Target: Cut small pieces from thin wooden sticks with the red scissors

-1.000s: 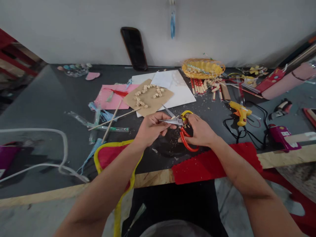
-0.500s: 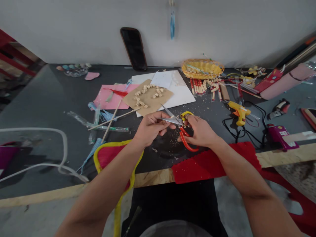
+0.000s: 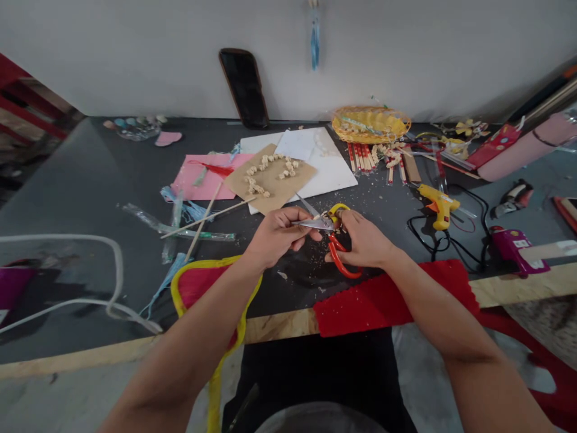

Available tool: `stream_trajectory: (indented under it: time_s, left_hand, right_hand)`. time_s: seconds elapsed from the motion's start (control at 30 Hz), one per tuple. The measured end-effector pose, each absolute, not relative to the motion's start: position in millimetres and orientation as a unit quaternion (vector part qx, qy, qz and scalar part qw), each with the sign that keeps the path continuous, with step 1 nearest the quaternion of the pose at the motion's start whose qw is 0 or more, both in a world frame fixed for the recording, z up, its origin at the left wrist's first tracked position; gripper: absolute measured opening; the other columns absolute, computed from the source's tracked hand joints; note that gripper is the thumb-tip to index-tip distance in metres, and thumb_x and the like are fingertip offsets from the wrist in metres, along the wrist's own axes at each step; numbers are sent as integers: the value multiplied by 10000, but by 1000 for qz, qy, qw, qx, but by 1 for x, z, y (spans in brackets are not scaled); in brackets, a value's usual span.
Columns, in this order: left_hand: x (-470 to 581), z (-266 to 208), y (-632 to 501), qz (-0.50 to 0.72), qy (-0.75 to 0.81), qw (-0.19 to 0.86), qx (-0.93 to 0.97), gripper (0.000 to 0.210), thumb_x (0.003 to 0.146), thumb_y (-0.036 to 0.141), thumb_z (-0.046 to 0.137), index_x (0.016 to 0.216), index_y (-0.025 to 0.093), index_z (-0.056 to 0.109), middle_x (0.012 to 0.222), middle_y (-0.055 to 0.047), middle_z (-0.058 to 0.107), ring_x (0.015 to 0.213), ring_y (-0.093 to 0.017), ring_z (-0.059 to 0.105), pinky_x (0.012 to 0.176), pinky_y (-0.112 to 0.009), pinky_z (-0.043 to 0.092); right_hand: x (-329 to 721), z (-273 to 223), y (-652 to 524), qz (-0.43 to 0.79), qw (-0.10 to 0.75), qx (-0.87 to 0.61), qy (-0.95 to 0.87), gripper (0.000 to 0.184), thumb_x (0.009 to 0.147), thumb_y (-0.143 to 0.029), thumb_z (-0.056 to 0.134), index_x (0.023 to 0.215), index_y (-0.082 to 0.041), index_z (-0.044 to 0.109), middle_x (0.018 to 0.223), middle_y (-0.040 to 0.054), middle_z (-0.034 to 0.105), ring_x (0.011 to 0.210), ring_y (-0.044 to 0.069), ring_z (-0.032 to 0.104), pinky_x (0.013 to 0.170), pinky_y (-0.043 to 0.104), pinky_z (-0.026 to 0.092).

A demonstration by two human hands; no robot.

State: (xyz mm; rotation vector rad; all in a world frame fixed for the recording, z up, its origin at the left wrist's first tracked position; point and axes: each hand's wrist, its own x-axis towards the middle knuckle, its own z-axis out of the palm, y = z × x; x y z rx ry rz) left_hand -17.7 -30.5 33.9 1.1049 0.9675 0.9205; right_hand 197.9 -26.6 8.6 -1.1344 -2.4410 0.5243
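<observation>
My right hand (image 3: 367, 239) is wrapped round the handles of a pair of scissors (image 3: 346, 266), one loop red and the other yellow. The blades are parted and point left, toward my left hand (image 3: 276, 236). Thumb and fingers of that left hand are pinched together at the blades; a small pale bit shows there, but its kind is mostly hidden. Pale crumbs lie on the dark table below the scissors. Just beyond, a brown card (image 3: 279, 186) carries several small pale carved-looking pieces (image 3: 256, 187) laid in a curve.
Behind stand a yellow basket (image 3: 372, 123) and a phone (image 3: 243, 87) leaning on the wall. Red-ended sticks (image 3: 360, 156) and a yellow glue gun (image 3: 439, 205) with black cord lie right. Red felt (image 3: 360, 310) overhangs the front edge. Thin sticks (image 3: 202, 225) cross at left.
Both hands and the scissors stay in nearly the same place. The scissor blades and handles shift only slightly; the view moves a little.
</observation>
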Motion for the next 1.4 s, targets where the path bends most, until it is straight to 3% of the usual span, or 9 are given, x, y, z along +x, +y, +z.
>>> stream_trajectory:
  time_s: [0.37,0.6,0.73,0.93,1.4]
  left_hand:
    - [-19,33,-30,421,405,649,487,177,737,273,726,757,128,627,645,-47,707,366,-30,401,369,-180,277]
    - [-15,38,-33,446,431,565,544,224,744,331,740,818,139,650,711,-40,712,442,-61,500,429,-192,383]
    - [-13,37,-34,442,453,532,563,170,774,307,697,781,145,645,701,-33,706,434,-62,493,435,-196,390]
    - [-15,34,-33,418,445,564,556,116,769,248,669,769,139,629,715,-52,728,413,-50,453,418,-186,349]
    - [-15,33,-32,445,426,601,509,182,718,276,746,770,132,648,673,-63,729,388,-43,405,389,-192,299]
  right_hand:
    - [195,13,-31,143,198,-417,-875,453,810,-622,552,932,-205,424,914,107,604,843,266,576,768,422,486]
    - [195,14,-31,163,198,-447,-857,493,773,-650,577,923,-208,421,871,87,598,796,261,577,731,412,485]
    - [197,11,-29,176,200,-447,-854,498,752,-623,623,951,-209,429,941,108,594,892,290,584,781,443,496]
    - [197,9,-28,168,203,-422,-868,587,745,-597,653,1079,-167,434,1083,174,579,1059,350,553,905,524,479]
    - [193,14,-32,168,194,-431,-865,477,798,-639,558,942,-203,429,909,107,608,834,272,589,759,423,491]
